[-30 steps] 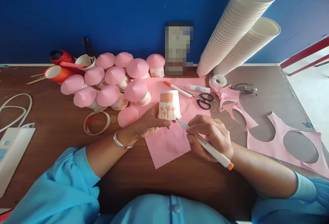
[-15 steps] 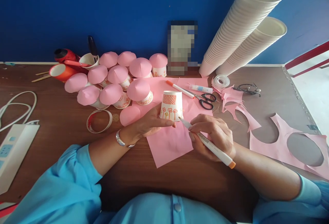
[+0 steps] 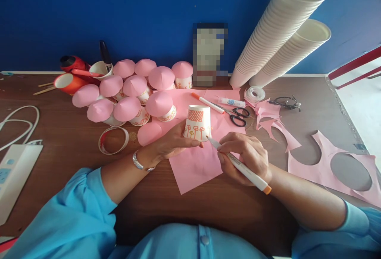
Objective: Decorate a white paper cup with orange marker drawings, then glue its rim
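1. Tabletop [image 3: 139, 191], one, brown, before you; everything listed below lies on it, stands on it or is held above it.
2. Cup stacks, two, white, tall and leaning in view: the taller stack [image 3: 276, 33] just beside the shorter stack [image 3: 293, 50], far right.
3. Pink cones [image 3: 135, 86], ten, grouped at your far left, most visibly topping cups with orange drawing.
4. Pink sheet [image 3: 196, 171], one, flat, centre, beneath your work.
5. Your left hand [image 3: 175, 142], bracelet at the wrist, fingers curled around the paper cup [image 3: 197, 122], thumb along its lower edge.
6. Your right hand [image 3: 245, 154], thumb and fingers pinching the white marker [image 3: 245, 171] as for writing.
7. Paper cup, one, upside down, wide rim lowest, held over the pink sheet; wall bears an orange lattice panel above a row of stemmed flowers.
8. White marker, one, orange at its back end, slanting; tip at the cup's lower right edge, contact too fine to tell.
9. Scissors [image 3: 238, 117], one pair, black handles, beyond your right hand, the orange-capped marker [image 3: 208, 103] just beside their blades.
10. Clear tape roll [image 3: 255, 94], one, near the stack bases.
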`<state>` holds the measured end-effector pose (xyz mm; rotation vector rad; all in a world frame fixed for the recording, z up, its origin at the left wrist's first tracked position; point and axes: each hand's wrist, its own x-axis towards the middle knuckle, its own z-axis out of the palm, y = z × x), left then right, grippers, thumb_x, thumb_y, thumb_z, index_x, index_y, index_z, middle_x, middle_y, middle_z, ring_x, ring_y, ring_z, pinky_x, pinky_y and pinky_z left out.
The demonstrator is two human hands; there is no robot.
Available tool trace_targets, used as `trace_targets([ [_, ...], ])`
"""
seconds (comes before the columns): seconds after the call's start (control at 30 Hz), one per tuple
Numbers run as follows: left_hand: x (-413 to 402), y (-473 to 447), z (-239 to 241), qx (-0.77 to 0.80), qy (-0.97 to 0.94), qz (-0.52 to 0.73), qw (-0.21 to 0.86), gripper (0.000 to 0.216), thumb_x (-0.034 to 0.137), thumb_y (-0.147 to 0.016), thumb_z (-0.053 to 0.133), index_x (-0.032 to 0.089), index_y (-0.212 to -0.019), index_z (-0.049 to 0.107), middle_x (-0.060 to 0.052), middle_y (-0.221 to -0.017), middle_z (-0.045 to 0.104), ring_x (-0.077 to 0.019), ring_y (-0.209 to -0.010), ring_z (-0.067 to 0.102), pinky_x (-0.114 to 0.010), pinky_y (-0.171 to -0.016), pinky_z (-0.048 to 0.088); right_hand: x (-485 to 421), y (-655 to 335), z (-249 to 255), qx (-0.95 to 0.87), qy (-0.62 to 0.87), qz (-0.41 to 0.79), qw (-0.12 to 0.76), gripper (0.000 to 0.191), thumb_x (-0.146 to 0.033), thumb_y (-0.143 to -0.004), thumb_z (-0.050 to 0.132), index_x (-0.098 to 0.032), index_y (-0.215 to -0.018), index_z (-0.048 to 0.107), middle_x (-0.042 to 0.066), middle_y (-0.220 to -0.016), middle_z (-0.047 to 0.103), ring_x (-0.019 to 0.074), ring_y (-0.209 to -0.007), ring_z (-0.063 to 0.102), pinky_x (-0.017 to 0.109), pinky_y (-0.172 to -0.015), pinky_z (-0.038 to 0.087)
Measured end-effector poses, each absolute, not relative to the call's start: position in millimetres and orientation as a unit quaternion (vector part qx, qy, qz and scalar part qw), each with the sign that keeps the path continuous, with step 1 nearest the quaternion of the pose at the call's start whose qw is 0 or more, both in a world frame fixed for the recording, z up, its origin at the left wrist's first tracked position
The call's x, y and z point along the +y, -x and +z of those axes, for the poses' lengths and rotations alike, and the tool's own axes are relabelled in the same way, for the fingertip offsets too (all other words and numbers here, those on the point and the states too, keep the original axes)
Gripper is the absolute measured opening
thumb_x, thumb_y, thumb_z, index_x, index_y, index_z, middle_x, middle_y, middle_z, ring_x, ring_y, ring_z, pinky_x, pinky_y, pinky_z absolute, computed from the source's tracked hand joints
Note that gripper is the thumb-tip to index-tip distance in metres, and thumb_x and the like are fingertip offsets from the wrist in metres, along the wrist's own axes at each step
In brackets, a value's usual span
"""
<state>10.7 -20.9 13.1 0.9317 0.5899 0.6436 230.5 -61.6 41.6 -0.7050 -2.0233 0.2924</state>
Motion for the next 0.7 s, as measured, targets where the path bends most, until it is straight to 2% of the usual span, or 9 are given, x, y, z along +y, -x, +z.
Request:
trace_targets([
  [0.7,-21.0,-8.4,7.8,0.261,-0.415,0.308,0.815,0.027,0.021,-0.08,0.082,0.017,-0.104,0.072,-0.005,-0.096,0.072,-0.0175,-0.089,0.066,-0.03,-0.082,0.056,-60.5,-228.3,38.8,-0.825,0.298,0.108,0.469,0.022,-0.004,-0.087,0.057,-0.022,-0.1,0.055,-0.001,-0.071,0.06,0.0141,-0.058,0.061,0.025,-0.051,0.05],
])
